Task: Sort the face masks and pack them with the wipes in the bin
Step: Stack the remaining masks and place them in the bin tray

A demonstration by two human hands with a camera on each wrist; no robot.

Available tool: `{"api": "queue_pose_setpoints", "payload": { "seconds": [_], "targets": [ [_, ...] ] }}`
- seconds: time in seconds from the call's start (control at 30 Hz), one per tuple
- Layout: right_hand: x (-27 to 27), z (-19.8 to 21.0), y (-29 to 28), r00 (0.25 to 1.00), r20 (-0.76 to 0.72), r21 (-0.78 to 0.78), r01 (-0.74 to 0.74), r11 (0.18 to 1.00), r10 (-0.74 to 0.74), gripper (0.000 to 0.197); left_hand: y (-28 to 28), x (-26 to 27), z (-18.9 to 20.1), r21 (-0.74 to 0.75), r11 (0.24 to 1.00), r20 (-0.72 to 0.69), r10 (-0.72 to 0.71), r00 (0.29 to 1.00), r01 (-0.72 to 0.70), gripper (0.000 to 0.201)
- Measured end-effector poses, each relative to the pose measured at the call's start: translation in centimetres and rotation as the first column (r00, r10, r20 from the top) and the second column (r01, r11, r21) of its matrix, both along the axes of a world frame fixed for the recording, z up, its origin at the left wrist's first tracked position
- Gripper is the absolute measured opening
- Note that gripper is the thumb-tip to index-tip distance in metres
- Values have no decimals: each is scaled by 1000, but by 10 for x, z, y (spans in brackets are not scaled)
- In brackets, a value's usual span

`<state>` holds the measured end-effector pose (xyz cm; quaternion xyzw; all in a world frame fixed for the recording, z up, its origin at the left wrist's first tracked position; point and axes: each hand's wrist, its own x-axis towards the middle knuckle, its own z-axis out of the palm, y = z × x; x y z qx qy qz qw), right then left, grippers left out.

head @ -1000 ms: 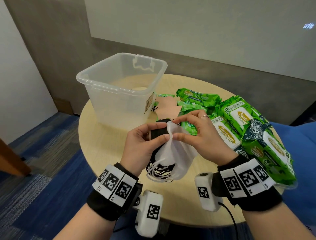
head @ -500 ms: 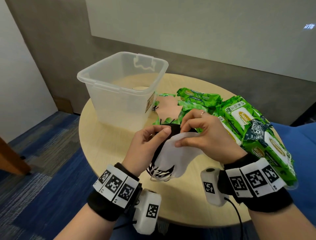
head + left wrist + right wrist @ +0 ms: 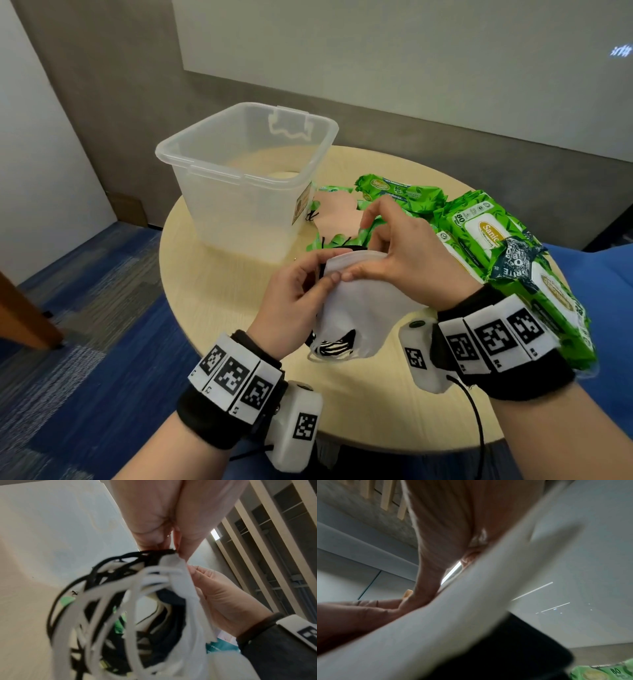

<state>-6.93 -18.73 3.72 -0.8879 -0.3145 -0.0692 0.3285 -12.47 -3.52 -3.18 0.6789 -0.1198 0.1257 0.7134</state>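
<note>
Both hands hold a stack of face masks above the near middle of the round table. My left hand (image 3: 301,291) pinches the stack's left edge, where black masks lie under a white mask (image 3: 363,308). My right hand (image 3: 387,250) pinches the white mask's top edge from the right. In the left wrist view the tangled white and black ear loops (image 3: 109,608) hang below my left hand's fingers (image 3: 154,520). The right wrist view shows the white mask (image 3: 453,615) close up and blurred. A peach mask (image 3: 334,214) lies on the table beside the clear plastic bin (image 3: 212,192). Green wipes packs (image 3: 496,253) are piled at the right.
The round wooden table (image 3: 219,308) has bare surface at the left and near edge. More green packs (image 3: 397,192) lie behind the peach mask. A blue seat (image 3: 609,308) is at the far right, and a blue and grey carpet (image 3: 85,308) lies below.
The right hand has slid along the white mask's top edge and lifted it flatter over the black masks. The left hand stays pinching the stack's left edge.
</note>
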Motion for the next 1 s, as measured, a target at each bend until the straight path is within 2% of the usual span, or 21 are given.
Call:
{"api": "queue_pose_setpoints", "payload": {
  "seconds": [0.07,0.13,0.23,0.27,0.4,0.53,0.63,0.7,0.77,0.83,0.9,1.0],
  "targets": [
    [2,-8,-5,998,29,-25,64,998,-63,57,0,1,0,-43,999,16,33,999,-32,27],
    [6,-18,-11,994,-34,-58,102,993,-104,53,1,3,0,-126,988,31,90,995,-85,30],
    [5,-32,-19,947,-322,195,49,980,17,35,2,6,-1,-177,975,37,143,989,-134,33],
    [5,-37,-19,933,-356,269,46,962,55,30,1,7,-2,-174,975,37,149,988,-140,33],
    [2,-46,-13,958,-286,347,72,935,32,27,-5,8,-9,-92,976,14,197,980,-195,33],
    [-2,-42,-8,978,-207,313,98,945,-33,25,-7,8,-11,50,966,54,252,966,-255,33],
    [-2,-48,-9,979,-201,266,75,961,-21,31,-6,11,-11,113,940,66,317,946,-322,33],
    [-2,-50,-9,969,-245,287,53,956,20,19,-7,10,-9,102,934,58,339,939,-343,27],
    [-2,-49,-8,937,-330,407,34,913,113,2,-8,8,-6,50,935,47,349,936,-351,26],
    [-2,-48,-6,912,-374,505,46,862,170,10,-6,6,-5,-5,960,55,280,958,-281,32],
    [0,-47,-4,901,-395,576,90,813,180,12,-3,5,-5,-46,989,36,145,989,-144,41],
    [6,-47,-1,876,-436,639,141,756,205,14,2,3,0,-163,985,-66,38,997,-49,33]
  ]
}}
